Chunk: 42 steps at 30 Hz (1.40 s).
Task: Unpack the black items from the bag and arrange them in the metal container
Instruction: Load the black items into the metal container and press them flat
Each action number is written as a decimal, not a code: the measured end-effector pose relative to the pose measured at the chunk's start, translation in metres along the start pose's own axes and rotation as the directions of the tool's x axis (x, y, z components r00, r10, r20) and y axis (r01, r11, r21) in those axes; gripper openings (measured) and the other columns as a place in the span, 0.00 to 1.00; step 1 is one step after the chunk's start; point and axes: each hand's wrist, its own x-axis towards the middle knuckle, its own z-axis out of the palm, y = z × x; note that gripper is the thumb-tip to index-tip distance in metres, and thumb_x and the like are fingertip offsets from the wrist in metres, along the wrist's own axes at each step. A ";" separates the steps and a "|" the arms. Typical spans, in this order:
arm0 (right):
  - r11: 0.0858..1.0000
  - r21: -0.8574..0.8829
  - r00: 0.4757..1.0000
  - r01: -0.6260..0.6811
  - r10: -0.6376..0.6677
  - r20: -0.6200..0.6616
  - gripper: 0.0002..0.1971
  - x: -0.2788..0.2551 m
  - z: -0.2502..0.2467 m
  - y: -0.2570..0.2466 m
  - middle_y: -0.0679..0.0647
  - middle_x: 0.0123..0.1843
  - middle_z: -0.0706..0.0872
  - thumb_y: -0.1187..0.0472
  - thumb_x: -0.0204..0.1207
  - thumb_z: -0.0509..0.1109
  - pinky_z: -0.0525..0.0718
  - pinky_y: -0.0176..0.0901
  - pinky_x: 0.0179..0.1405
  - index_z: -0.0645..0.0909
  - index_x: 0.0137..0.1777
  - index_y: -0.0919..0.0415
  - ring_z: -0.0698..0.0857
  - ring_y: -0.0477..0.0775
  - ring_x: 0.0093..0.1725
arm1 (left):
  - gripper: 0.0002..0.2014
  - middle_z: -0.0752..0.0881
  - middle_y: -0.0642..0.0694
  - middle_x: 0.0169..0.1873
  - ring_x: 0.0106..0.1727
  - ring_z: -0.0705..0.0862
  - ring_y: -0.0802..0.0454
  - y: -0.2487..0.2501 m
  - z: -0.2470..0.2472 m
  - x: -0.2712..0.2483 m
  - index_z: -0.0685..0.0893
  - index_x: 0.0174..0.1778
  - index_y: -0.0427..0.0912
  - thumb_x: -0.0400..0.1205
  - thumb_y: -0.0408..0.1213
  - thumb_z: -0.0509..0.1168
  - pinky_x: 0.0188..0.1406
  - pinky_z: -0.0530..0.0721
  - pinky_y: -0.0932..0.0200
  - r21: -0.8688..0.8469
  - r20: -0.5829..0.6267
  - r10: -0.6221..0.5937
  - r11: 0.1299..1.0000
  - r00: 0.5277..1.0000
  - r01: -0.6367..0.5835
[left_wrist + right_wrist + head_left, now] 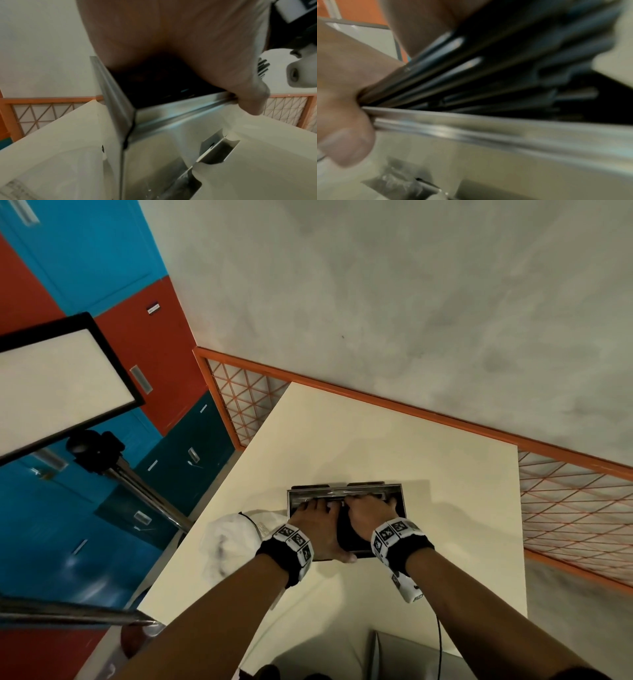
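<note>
A metal container (399, 491) sits on the cream table (394, 440), and both my hands are over it. Flat black items (349, 534) lie stacked inside it; the right wrist view shows them close up as a tilted stack (488, 70) above the near rim (488, 124). My left hand (318, 518) lies spread on the stack, its thumb (248, 100) hooked over the container's near rim (180, 108). My right hand (366, 510) presses flat on the items, fingers reaching toward the far wall. The white bag (233, 539) lies crumpled left of the container.
An orange mesh railing (565, 508) runs behind and to the right of the table. A framed white panel on a tripod (61, 385) stands to the left, before blue and red lockers. A grey box (404, 655) sits at the table's near edge.
</note>
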 end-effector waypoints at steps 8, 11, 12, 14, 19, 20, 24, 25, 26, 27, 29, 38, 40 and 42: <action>0.970 -0.197 0.985 0.144 -0.159 -0.063 0.26 -0.001 0.019 0.013 0.48 0.64 0.83 0.49 0.82 0.40 0.71 0.72 0.68 0.75 0.69 0.50 0.81 0.56 0.66 | 0.59 0.68 0.42 0.77 0.80 0.65 0.39 0.001 -0.010 0.002 0.66 0.78 0.46 0.57 0.81 0.69 0.78 0.68 0.37 -0.069 0.077 -0.012 0.997 0.997 0.017; 0.969 -0.177 0.973 0.172 -0.195 -0.122 0.33 0.000 0.024 0.017 0.48 0.62 0.83 0.47 0.76 0.33 0.72 0.69 0.67 0.76 0.67 0.50 0.81 0.55 0.64 | 0.63 0.66 0.40 0.80 0.82 0.61 0.38 0.001 -0.018 0.008 0.63 0.82 0.46 0.57 0.81 0.70 0.82 0.64 0.39 -0.092 0.170 0.035 0.996 0.985 -0.020; 0.969 -0.168 0.969 0.180 -0.204 -0.136 0.35 0.000 0.026 0.018 0.47 0.63 0.83 0.46 0.75 0.31 0.74 0.65 0.66 0.76 0.67 0.50 0.81 0.54 0.65 | 0.61 0.65 0.40 0.81 0.83 0.60 0.38 0.002 -0.024 0.009 0.60 0.84 0.49 0.60 0.79 0.71 0.83 0.62 0.40 -0.108 0.197 0.055 0.994 0.979 -0.034; 0.974 -0.143 0.965 0.173 -0.197 -0.174 0.35 -0.002 0.029 0.019 0.47 0.62 0.84 0.44 0.75 0.31 0.75 0.59 0.63 0.77 0.65 0.49 0.82 0.55 0.63 | 0.56 0.65 0.45 0.83 0.84 0.60 0.42 0.005 -0.034 0.010 0.58 0.85 0.54 0.66 0.72 0.75 0.83 0.60 0.46 -0.179 0.223 0.097 0.982 0.970 -0.057; 0.977 -0.158 0.948 0.146 -0.184 -0.258 0.27 -0.010 0.033 0.021 0.51 0.58 0.87 0.45 0.79 0.41 0.78 0.57 0.59 0.82 0.58 0.52 0.85 0.57 0.58 | 0.54 0.72 0.49 0.81 0.80 0.70 0.44 0.006 -0.035 0.016 0.61 0.83 0.55 0.66 0.69 0.77 0.79 0.68 0.53 -0.264 0.253 0.133 0.962 0.958 -0.064; 0.974 -0.168 0.947 0.152 -0.192 -0.259 0.27 -0.010 0.033 0.021 0.51 0.58 0.87 0.45 0.79 0.42 0.77 0.57 0.59 0.82 0.58 0.52 0.85 0.57 0.58 | 0.54 0.73 0.49 0.80 0.79 0.71 0.44 0.005 -0.034 0.016 0.61 0.83 0.55 0.65 0.71 0.77 0.77 0.69 0.54 -0.263 0.254 0.121 0.963 0.959 -0.052; 0.962 -0.203 0.939 0.181 -0.230 -0.255 0.28 -0.008 0.030 0.021 0.51 0.58 0.86 0.46 0.78 0.41 0.76 0.61 0.61 0.82 0.58 0.53 0.83 0.58 0.60 | 0.53 0.71 0.47 0.81 0.80 0.70 0.43 0.005 -0.033 0.016 0.60 0.84 0.53 0.68 0.69 0.76 0.75 0.67 0.54 -0.254 0.214 0.109 0.966 0.971 -0.053; 0.961 -0.206 0.939 0.184 -0.234 -0.252 0.28 -0.008 0.030 0.021 0.51 0.59 0.86 0.46 0.78 0.41 0.76 0.61 0.61 0.82 0.58 0.53 0.83 0.58 0.61 | 0.54 0.72 0.46 0.80 0.80 0.70 0.42 0.004 -0.033 0.016 0.60 0.84 0.53 0.67 0.70 0.76 0.75 0.68 0.53 -0.252 0.209 0.107 0.966 0.972 -0.052; 0.961 -0.208 0.939 0.184 -0.235 -0.253 0.28 -0.007 0.031 0.021 0.51 0.59 0.86 0.46 0.79 0.42 0.76 0.61 0.61 0.83 0.59 0.53 0.83 0.58 0.61 | 0.55 0.72 0.46 0.80 0.80 0.70 0.42 0.004 -0.032 0.016 0.59 0.84 0.52 0.66 0.71 0.76 0.74 0.70 0.53 -0.252 0.209 0.106 0.966 0.972 -0.051; 0.962 -0.207 0.938 0.179 -0.230 -0.260 0.28 -0.007 0.031 0.021 0.52 0.60 0.86 0.46 0.79 0.42 0.76 0.62 0.61 0.83 0.59 0.53 0.83 0.58 0.61 | 0.56 0.72 0.46 0.80 0.80 0.70 0.42 0.003 -0.031 0.016 0.58 0.85 0.53 0.65 0.73 0.75 0.74 0.71 0.52 -0.243 0.210 0.098 0.969 0.973 -0.045; 0.971 -0.177 0.937 0.160 -0.205 -0.282 0.28 -0.006 0.032 0.021 0.53 0.61 0.85 0.45 0.81 0.43 0.77 0.61 0.61 0.84 0.60 0.53 0.82 0.58 0.63 | 0.60 0.70 0.45 0.81 0.81 0.70 0.41 0.002 -0.028 0.016 0.56 0.85 0.56 0.61 0.78 0.71 0.77 0.71 0.48 -0.205 0.211 0.070 0.979 0.975 -0.026; 0.970 -0.136 0.950 0.201 -0.227 -0.214 0.25 0.001 0.028 0.026 0.52 0.64 0.84 0.46 0.83 0.41 0.73 0.59 0.64 0.76 0.66 0.51 0.81 0.57 0.65 | 0.57 0.73 0.44 0.80 0.77 0.75 0.42 -0.002 -0.018 0.008 0.63 0.83 0.49 0.64 0.82 0.64 0.76 0.74 0.48 -0.192 0.114 0.096 0.979 0.989 -0.073; 0.972 -0.127 0.946 0.200 -0.225 -0.235 0.29 0.003 0.029 0.027 0.52 0.64 0.84 0.44 0.81 0.37 0.74 0.59 0.65 0.77 0.66 0.51 0.81 0.57 0.64 | 0.61 0.74 0.43 0.78 0.76 0.75 0.41 -0.002 -0.017 0.003 0.60 0.83 0.49 0.60 0.82 0.68 0.75 0.75 0.47 -0.170 0.139 0.101 0.982 0.985 -0.076; 0.968 -0.145 0.937 0.206 -0.238 -0.256 0.31 0.004 0.032 0.028 0.52 0.63 0.85 0.45 0.81 0.37 0.76 0.58 0.64 0.79 0.65 0.52 0.83 0.57 0.63 | 0.64 0.74 0.41 0.76 0.75 0.75 0.38 0.000 -0.014 -0.003 0.57 0.83 0.49 0.57 0.80 0.72 0.74 0.75 0.43 -0.074 0.113 0.099 0.993 0.989 -0.091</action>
